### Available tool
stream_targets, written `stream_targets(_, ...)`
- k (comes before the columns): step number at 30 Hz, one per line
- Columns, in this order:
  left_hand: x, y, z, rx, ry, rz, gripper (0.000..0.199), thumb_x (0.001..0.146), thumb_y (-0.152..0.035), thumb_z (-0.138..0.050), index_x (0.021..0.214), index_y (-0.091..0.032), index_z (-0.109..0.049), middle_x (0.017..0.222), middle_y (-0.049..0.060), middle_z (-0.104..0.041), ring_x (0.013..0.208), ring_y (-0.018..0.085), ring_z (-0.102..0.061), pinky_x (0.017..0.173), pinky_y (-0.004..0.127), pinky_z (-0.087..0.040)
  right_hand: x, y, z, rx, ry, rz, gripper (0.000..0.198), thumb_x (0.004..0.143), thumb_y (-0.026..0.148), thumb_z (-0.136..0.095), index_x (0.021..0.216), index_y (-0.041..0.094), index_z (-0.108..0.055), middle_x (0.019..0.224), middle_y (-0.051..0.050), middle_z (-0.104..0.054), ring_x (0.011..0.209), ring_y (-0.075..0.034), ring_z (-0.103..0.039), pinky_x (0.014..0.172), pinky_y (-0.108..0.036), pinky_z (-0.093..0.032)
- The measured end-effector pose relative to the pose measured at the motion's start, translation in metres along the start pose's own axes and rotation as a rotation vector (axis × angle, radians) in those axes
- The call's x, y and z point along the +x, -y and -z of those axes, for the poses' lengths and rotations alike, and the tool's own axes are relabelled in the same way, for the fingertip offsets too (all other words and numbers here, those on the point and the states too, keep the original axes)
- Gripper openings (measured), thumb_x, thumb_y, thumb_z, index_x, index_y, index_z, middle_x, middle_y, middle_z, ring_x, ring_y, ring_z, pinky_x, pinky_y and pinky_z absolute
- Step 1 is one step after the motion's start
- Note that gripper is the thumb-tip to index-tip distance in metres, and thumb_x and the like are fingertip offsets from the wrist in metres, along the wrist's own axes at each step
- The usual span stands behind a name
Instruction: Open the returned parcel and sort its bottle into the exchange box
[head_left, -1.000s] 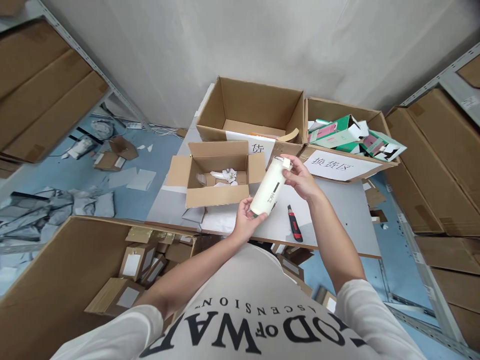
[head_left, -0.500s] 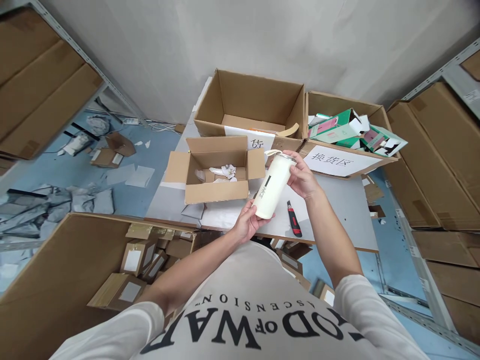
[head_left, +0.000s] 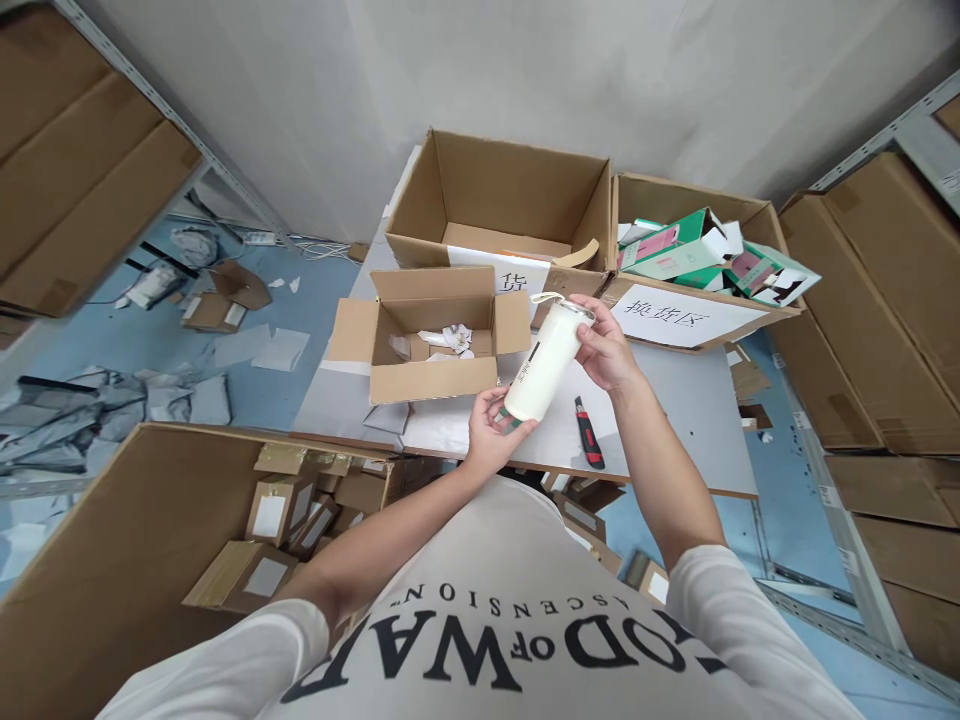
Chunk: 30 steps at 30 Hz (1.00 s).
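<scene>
Cutter (head_left: 589, 438) on table (head_left: 686, 420), open carton (head_left: 433, 383) left of bottle (head_left: 549, 362), green boxes (head_left: 679, 253) beyond; hands (head_left: 609, 352) clamped on bottle

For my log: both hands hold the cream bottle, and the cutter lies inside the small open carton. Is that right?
Not quite: the head view shows the cutter on the table, right of the small open carton, not inside it. The left hand and right hand do hold the cream bottle.

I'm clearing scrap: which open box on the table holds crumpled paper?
Crumpled paper shows only in the smallest box, left of the cream bottle; the rightmost box holds green cartons, the largest box stands behind it.
</scene>
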<state>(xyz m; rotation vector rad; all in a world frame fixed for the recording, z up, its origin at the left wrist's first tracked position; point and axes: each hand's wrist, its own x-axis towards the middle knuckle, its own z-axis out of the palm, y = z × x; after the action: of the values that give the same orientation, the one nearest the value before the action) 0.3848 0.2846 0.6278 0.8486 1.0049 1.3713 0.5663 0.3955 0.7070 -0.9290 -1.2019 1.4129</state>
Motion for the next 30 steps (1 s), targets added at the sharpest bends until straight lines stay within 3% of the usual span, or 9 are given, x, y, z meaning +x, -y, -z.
stream_targets(6, 0.003, -0.006, 0.005, -0.117, -0.055, 0.021, 0.057, 0.054, -0.032, -0.088, 0.098, -0.021, -0.054, 0.11, 0.006, -0.06, 0.102, 0.019, -0.062, 0.085, 0.033, -0.054, -0.005, 0.007, 0.004, -0.096, 0.097, -0.012, 0.06, 0.071, 0.056, -0.074, 0.125, 0.042, -0.053, 0.133, 0.0, -0.055, 0.112, -0.023, -0.058, 0.086, -0.042, -0.056)
stream_targets(9, 0.004, -0.012, 0.009, -0.248, -0.005, 0.173, 0.056, 0.056, -0.038, -0.085, 0.101, -0.022, -0.055, 0.102, 0.004, -0.063, 0.09, 0.018, -0.063, 0.076, 0.031, -0.055, -0.003, 0.014, 0.014, -0.241, 0.115, 0.094, 0.068, 0.065, 0.062, -0.076, 0.126, 0.039, -0.056, 0.144, -0.001, -0.046, 0.134, -0.029, -0.042, 0.103, -0.047, -0.046)
stream_targets(12, 0.002, -0.016, 0.01, -0.403, 0.106, 0.396, 0.052, 0.064, -0.045, -0.077, 0.106, -0.022, -0.056, 0.104, 0.005, -0.066, 0.089, 0.021, -0.065, 0.073, 0.034, -0.055, 0.002, 0.019, 0.02, -0.293, 0.11, 0.202, 0.067, 0.061, 0.071, -0.073, 0.117, 0.035, -0.062, 0.151, 0.0, -0.037, 0.143, -0.031, -0.03, 0.112, -0.05, -0.036)
stream_targets(15, 0.0, -0.018, 0.008, -0.504, 0.196, 0.58, 0.052, 0.072, -0.047, -0.067, 0.115, -0.021, -0.056, 0.111, 0.008, -0.067, 0.095, 0.025, -0.067, 0.076, 0.036, -0.055, 0.004, 0.019, 0.02, -0.194, 0.174, 0.207, 0.063, 0.062, 0.072, -0.071, 0.111, 0.034, -0.062, 0.143, -0.002, -0.049, 0.138, -0.031, -0.039, 0.11, -0.051, -0.036)
stream_targets(19, 0.0, -0.016, 0.007, -0.569, 0.229, 0.663, 0.055, 0.077, -0.047, -0.06, 0.124, -0.02, -0.054, 0.115, 0.009, -0.068, 0.097, 0.026, -0.068, 0.082, 0.037, -0.054, 0.004, 0.011, 0.016, -0.075, 0.168, 0.163, 0.057, 0.061, 0.062, -0.077, 0.108, 0.034, -0.06, 0.115, -0.002, -0.066, 0.112, -0.027, -0.061, 0.096, -0.048, -0.047)
stream_targets(22, 0.001, -0.016, 0.006, -0.56, 0.253, 0.674, 0.055, 0.079, -0.049, -0.059, 0.125, -0.019, -0.053, 0.118, 0.01, -0.067, 0.098, 0.027, -0.069, 0.087, 0.04, -0.054, 0.004, 0.004, 0.014, -0.072, 0.072, 0.184, 0.056, 0.06, 0.062, -0.078, 0.104, 0.033, -0.061, 0.104, 0.0, -0.067, 0.098, -0.024, -0.065, 0.085, -0.041, -0.052)
stream_targets(25, 0.001, -0.016, 0.005, -0.509, 0.263, 0.618, 0.057, 0.08, -0.056, -0.059, 0.124, -0.021, -0.053, 0.131, 0.012, -0.06, 0.113, 0.03, -0.062, 0.093, 0.045, -0.052, 0.005, 0.002, 0.015, -0.087, 0.013, 0.204, 0.054, 0.06, 0.063, -0.077, 0.103, 0.033, -0.062, 0.1, 0.0, -0.067, 0.092, -0.022, -0.064, 0.076, -0.037, -0.053)
stream_targets(27, 0.0, -0.014, 0.005, -0.414, 0.22, 0.461, 0.063, 0.072, -0.058, -0.069, 0.123, -0.024, -0.052, 0.141, 0.012, -0.05, 0.124, 0.032, -0.055, 0.095, 0.046, -0.051, 0.005, 0.003, 0.016, -0.1, -0.016, 0.208, 0.054, 0.06, 0.063, -0.077, 0.102, 0.033, -0.062, 0.098, 0.0, -0.066, 0.089, -0.021, -0.064, 0.071, -0.035, -0.052)
stream_targets(30, -0.001, -0.011, 0.005, -0.188, 0.135, 0.162, 0.084, 0.051, -0.043, -0.09, 0.122, -0.028, -0.047, 0.146, 0.011, -0.041, 0.127, 0.03, -0.05, 0.095, 0.044, -0.051, 0.004, 0.005, 0.017, -0.126, -0.052, 0.192, 0.055, 0.06, 0.063, -0.078, 0.102, 0.032, -0.061, 0.099, 0.0, -0.066, 0.086, -0.02, -0.064, 0.067, -0.033, -0.052)
